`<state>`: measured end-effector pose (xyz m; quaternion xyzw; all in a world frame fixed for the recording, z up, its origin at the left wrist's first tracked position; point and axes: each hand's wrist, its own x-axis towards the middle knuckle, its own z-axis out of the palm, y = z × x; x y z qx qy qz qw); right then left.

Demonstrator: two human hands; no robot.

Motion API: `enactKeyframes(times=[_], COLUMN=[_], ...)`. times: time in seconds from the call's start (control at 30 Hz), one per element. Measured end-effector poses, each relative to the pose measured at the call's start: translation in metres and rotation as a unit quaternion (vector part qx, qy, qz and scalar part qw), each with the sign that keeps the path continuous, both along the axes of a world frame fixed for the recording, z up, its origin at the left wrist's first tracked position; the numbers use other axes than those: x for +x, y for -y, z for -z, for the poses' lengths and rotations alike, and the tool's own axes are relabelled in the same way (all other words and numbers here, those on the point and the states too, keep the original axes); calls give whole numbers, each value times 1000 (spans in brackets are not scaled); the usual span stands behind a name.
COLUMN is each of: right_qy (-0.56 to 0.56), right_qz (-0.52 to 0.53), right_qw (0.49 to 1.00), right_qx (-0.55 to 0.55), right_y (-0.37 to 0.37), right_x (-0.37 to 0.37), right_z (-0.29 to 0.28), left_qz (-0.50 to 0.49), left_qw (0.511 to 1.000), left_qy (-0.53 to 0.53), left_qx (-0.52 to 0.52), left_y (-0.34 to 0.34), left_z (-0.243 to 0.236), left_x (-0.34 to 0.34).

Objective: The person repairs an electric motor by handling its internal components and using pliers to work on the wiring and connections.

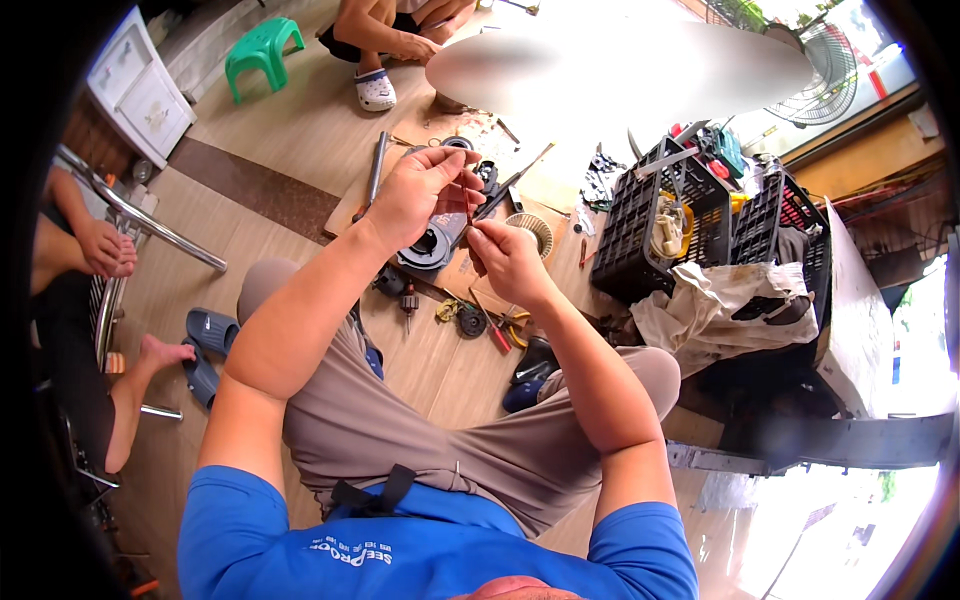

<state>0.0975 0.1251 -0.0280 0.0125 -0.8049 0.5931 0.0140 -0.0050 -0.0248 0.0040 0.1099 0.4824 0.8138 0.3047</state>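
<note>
My left hand (414, 200) is raised in the middle of the view, fingers pinched on the upper end of a thin reddish strand (467, 203). Lower and to its right, my right hand (508, 258) pinches the strand's lower end. Behind and below them, a round black housing (423, 250) lies on a brown board (352, 208). A pale finned fan wheel (537, 228) sits just right of my hands. A drill (409, 305), a small black disc (471, 323) and several hand tools (498, 337) lie on the floor between my knees.
Black crates (625, 235) with tools and a draped cloth (690, 305) stand at the right. A co-worker (385, 35) squats at the top; another person's leg (125, 420) is at the left beside a metal chair (185, 240), slippers (200, 375) and green stool (262, 45).
</note>
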Motion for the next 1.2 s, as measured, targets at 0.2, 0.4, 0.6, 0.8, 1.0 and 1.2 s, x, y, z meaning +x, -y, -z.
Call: enactKeyframes(times=[0.2, 0.4, 0.6, 0.8, 1.0, 1.2], right_qy=[61, 45, 40, 5, 64, 86], right_qz=[11, 3, 9, -13, 7, -20], right_qw=[993, 994, 995, 998, 986, 975], right_qx=[-101, -96, -91, -54, -153, -205], right_y=[-1, -2, 0, 6, -2, -8], right_x=[-2, -3, -2, 0, -3, -1], right_z=[1, 5, 9, 9, 11, 14], left_qz=[20, 15, 41, 35, 32, 51], left_qw=[999, 999, 999, 998, 999, 998], left_qy=[-20, 15, -12, -49, 3, -27], left_qx=[40, 35, 14, -12, 22, 11], left_y=[0, 0, -1, -2, -3, -5], left_z=[5, 4, 9, 8, 6, 9], left_x=[-5, -4, -3, -4, 0, -2])
